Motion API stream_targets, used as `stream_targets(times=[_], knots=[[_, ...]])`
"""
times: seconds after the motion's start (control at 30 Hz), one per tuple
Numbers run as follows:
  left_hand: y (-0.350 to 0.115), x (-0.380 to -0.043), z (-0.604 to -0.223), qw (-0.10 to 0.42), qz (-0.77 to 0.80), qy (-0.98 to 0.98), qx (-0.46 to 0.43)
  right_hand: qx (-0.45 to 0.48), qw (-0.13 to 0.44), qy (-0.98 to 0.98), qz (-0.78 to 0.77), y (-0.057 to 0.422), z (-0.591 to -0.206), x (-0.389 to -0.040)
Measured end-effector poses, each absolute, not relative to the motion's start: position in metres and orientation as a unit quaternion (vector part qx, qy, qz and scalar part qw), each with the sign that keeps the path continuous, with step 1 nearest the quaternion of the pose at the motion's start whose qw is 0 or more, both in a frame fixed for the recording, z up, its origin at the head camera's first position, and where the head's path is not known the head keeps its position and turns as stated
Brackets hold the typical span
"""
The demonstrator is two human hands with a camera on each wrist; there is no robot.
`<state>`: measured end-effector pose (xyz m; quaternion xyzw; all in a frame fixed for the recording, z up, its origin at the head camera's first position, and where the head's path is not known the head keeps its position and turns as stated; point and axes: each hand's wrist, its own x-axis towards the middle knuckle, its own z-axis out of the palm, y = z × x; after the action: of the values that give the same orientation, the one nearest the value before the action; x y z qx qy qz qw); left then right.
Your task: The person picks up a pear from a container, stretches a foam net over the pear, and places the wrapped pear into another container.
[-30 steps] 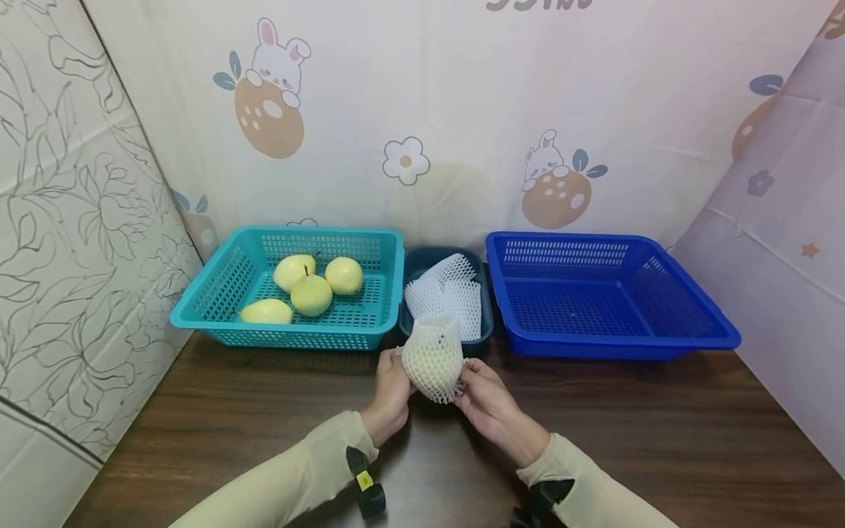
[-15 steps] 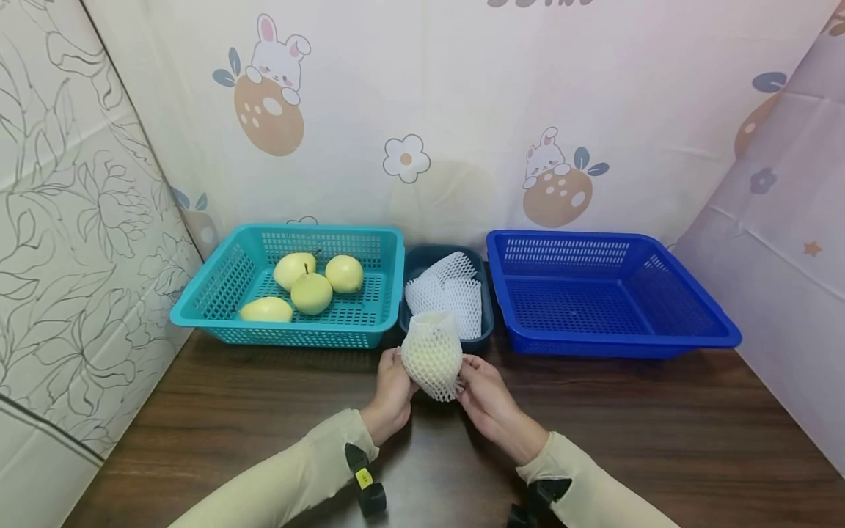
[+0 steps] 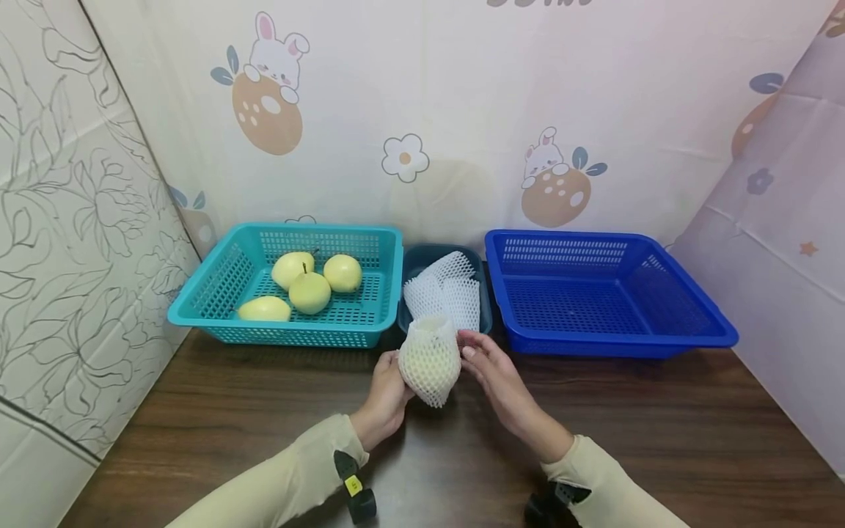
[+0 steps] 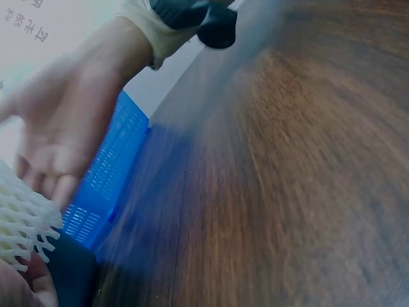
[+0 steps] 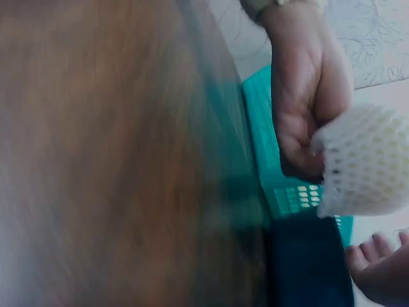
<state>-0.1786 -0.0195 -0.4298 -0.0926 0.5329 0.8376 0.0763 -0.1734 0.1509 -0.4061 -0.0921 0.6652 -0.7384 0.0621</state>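
A pale yellow pear in a white foam net (image 3: pixel 430 363) is held up over the table, its netting pulled past the fruit at the top. My left hand (image 3: pixel 385 396) grips it from the left side, fingers curled at the netting, as the right wrist view also shows. Close on the other side, my right hand (image 3: pixel 498 381) has its fingers loosely extended, with the fingertips near the net's upper edge. In the left wrist view the right palm (image 4: pixel 70 121) faces the netted pear, fingers apart from it. Just behind, a small dark basket (image 3: pixel 485 308) holds several flat foam nets (image 3: pixel 462 301).
At the left stands a teal basket (image 3: pixel 297 336) with several bare pears (image 3: pixel 310 293). A deep blue basket (image 3: pixel 620 341) is at the right, against the patterned curtain (image 3: pixel 449 88). Dark wooden table (image 3: pixel 627 425) lies in front of the baskets.
My right hand has let go of the net and opened, moving slightly up and away to the right. The left hand keeps hold of the netted pear, which has shifted slightly left.
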Motion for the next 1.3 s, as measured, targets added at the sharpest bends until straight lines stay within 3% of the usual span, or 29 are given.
stream_targets(times=[0.17, 0.4, 0.73, 1.13, 1.3], knots=[[-0.017, -0.172, -0.427, 0.085, 0.837, 0.535, -0.071, -0.235, 0.003, 0.747, -0.622, 0.151, -0.406, -0.173], [-0.013, -0.165, -0.423, 0.089, 0.835, 0.541, -0.055, -0.228, -0.027, 0.789, -0.570, 0.140, -0.408, -0.166], [-0.015, -0.165, -0.420, 0.120, 0.837, 0.532, -0.043, -0.273, -0.156, 0.801, -0.510, 0.133, -0.385, -0.149], [-0.031, -0.163, -0.412, 0.195, 0.800, 0.567, 0.016, -0.224, -0.138, 0.801, -0.538, 0.150, -0.405, -0.163], [-0.043, -0.167, -0.407, 0.181, 0.767, 0.615, 0.042, -0.227, -0.149, 0.806, -0.526, 0.157, -0.383, -0.158]])
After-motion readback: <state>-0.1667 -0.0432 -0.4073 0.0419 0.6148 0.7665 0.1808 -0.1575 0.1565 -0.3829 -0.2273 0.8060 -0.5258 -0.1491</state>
